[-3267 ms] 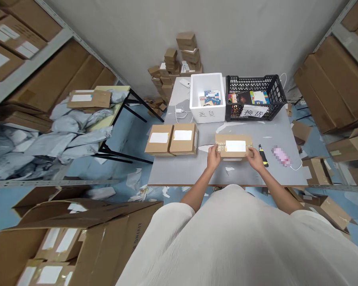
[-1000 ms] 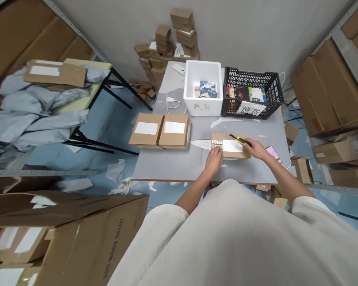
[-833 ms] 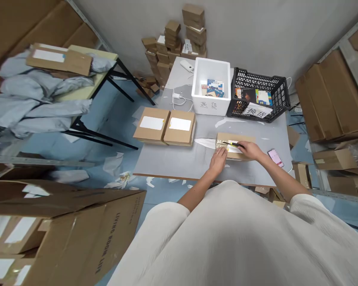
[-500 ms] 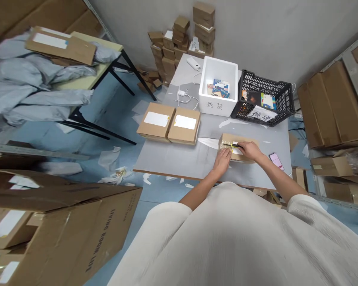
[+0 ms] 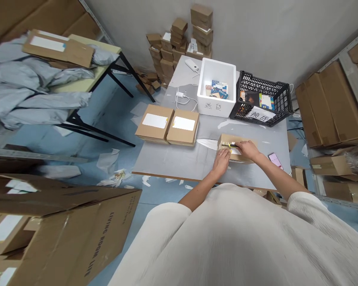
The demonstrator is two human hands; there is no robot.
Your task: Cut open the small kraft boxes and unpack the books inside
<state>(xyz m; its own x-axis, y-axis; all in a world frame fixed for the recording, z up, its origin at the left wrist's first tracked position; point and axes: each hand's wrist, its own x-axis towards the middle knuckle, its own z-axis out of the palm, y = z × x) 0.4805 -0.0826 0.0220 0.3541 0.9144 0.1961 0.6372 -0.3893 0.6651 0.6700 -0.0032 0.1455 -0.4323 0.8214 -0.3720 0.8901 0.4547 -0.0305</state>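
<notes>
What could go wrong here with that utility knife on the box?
The utility knife in the right hand points toward the left hand, so a slip could perhaps cut those fingers. Pressed too hard, the blade might also go through the cardboard box and nick anything inside.

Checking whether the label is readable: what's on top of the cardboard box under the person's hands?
A white label lies on the cardboard box. The right hand holds a yellow utility knife over it, covering part of the label; no print can be made out.
</notes>
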